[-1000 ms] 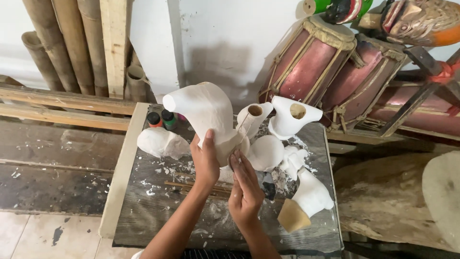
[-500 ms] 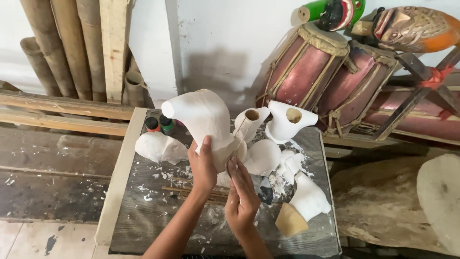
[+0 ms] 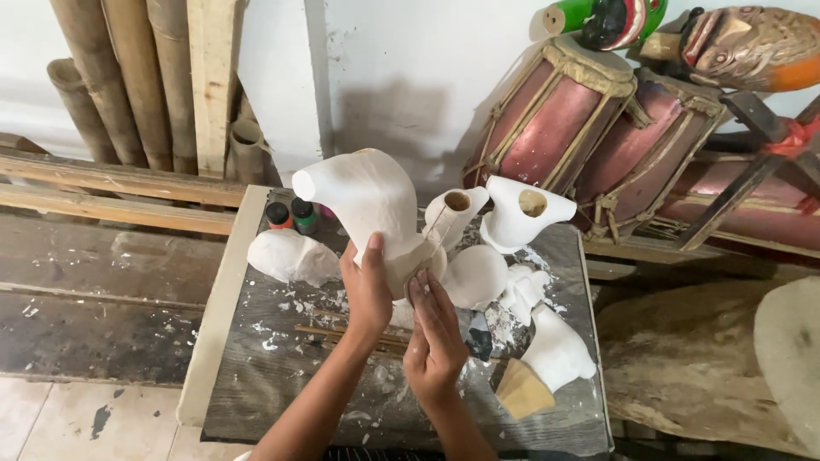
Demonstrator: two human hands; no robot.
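Head view: left hand (image 3: pixel 366 294) grips the white carving (image 3: pixel 371 205); right hand (image 3: pixel 436 337) presses flat at its 5 o'clock base, holding nothing. A slip could topple it onto the 2 small bottles (image 3: pixel 290 215).

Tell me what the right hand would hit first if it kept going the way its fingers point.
The right hand points up and away; its fingertips already seem to touch the base of the large white sculpted piece, so that comes first.

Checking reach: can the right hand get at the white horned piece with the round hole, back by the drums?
Probably yes. The right hand rests on the large white curved sculpture; the white horned piece stands uncovered, though smaller white pieces lie between.
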